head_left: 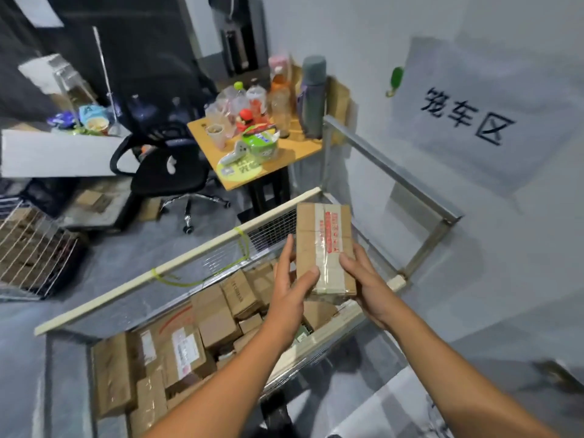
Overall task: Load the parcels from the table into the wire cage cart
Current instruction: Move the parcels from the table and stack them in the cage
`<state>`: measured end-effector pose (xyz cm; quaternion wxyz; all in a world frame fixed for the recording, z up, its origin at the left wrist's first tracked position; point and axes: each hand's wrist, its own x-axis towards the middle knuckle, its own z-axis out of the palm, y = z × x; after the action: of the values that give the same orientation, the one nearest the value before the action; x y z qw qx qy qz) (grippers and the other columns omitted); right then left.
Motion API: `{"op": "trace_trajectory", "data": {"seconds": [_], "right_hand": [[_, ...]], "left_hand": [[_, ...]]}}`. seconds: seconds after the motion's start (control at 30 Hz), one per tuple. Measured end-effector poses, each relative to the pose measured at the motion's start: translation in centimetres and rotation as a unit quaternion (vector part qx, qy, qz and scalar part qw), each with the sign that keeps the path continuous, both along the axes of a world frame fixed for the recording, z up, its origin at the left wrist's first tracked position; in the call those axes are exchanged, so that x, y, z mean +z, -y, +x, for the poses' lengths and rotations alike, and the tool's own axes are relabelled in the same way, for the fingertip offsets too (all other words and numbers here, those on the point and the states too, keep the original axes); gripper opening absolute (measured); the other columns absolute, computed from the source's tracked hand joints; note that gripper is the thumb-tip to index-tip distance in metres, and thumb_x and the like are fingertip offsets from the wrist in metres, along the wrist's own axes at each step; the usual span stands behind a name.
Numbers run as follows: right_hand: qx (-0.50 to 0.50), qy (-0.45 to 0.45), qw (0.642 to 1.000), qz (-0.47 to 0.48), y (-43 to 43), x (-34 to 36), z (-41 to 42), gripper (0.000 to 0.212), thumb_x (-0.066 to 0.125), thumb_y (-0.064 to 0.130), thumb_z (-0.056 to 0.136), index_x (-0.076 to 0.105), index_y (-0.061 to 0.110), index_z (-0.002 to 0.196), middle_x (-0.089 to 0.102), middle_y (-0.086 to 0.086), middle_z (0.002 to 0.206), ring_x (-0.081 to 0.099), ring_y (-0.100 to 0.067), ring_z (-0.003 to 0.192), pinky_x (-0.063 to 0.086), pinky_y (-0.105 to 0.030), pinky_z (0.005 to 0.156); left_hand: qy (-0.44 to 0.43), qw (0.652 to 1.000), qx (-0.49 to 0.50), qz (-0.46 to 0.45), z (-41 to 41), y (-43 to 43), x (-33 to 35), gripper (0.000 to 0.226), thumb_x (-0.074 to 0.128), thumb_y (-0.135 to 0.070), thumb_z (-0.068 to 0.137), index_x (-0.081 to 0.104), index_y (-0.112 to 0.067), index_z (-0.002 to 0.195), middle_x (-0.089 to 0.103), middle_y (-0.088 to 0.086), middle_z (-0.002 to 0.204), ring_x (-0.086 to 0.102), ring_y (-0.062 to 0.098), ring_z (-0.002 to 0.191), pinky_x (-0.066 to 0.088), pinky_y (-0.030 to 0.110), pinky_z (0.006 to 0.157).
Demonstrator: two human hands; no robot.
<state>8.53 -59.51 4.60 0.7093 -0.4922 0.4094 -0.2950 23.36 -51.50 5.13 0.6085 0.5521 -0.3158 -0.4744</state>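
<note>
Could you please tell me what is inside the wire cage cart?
The cart holds a loose pile of brown cardboard parcels, a few with white labels. Whatever lies beneath them is hidden, and the left forearm covers part of the pile.
</note>
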Motion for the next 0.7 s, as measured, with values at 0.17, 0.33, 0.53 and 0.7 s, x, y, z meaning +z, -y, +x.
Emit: {"op": "trace_trajectory", "data": {"seconds": [0.17, 0.33, 0.53, 0.7], "right_hand": [[0.066, -0.015, 0.995, 0.080, 2.1, -7.0, 5.4, 0.082, 0.071, 0.052, 0.086, 0.033, 0.039, 0.158, 0.063, 0.003, 0.146, 0.063, -0.023, 0.131, 0.050, -0.054, 0.109], [0.033, -0.058, 0.984, 0.164, 5.7, -14.6, 10.8, 0.075, 0.067, 0.077, 0.080, 0.045, 0.053, 0.148, 0.062, 0.001, 0.143, 0.064, -0.028, 0.124, 0.059, -0.046, 0.084], [0.022, -0.003, 0.950, 0.312, 9.4, -26.0, 15.1, 0.058, 0.067, 0.035, 0.091, 0.052, 0.021, 0.145, 0.070, -0.013, 0.134, 0.065, -0.035, 0.126, 0.061, -0.054, 0.093], [0.035, -0.010, 0.932, 0.362, 13.2, -35.6, 17.3, 0.077, 0.090, 0.035, 0.072, 0.055, 0.034, 0.140, 0.071, -0.012, 0.132, 0.069, -0.034, 0.120, 0.061, -0.057, 0.088]], "left_hand": [[-0.001, 0.997, 0.024, 0.069, 5.2, 0.2, -6.5, 0.070, 0.070, -0.042, 0.090, 0.039, -0.047, 0.153, 0.050, -0.006, 0.154, 0.052, 0.017, 0.139, 0.045, 0.050, 0.114], [-0.056, 0.989, 0.044, 0.131, 10.4, 2.3, -13.6, 0.063, 0.063, -0.045, 0.093, 0.039, -0.047, 0.151, 0.055, -0.011, 0.151, 0.052, 0.018, 0.139, 0.037, 0.054, 0.119], [-0.075, 0.970, 0.085, 0.216, 14.6, 5.7, -23.0, 0.100, 0.078, -0.071, 0.070, 0.039, -0.036, 0.154, 0.058, -0.003, 0.148, 0.058, 0.019, 0.132, 0.055, 0.040, 0.100], [0.037, 0.960, 0.017, 0.278, 17.5, 9.1, -31.4, 0.062, 0.052, -0.071, 0.089, 0.035, -0.048, 0.144, 0.058, -0.041, 0.127, 0.055, -0.016, 0.119, 0.048, 0.031, 0.110]]}}
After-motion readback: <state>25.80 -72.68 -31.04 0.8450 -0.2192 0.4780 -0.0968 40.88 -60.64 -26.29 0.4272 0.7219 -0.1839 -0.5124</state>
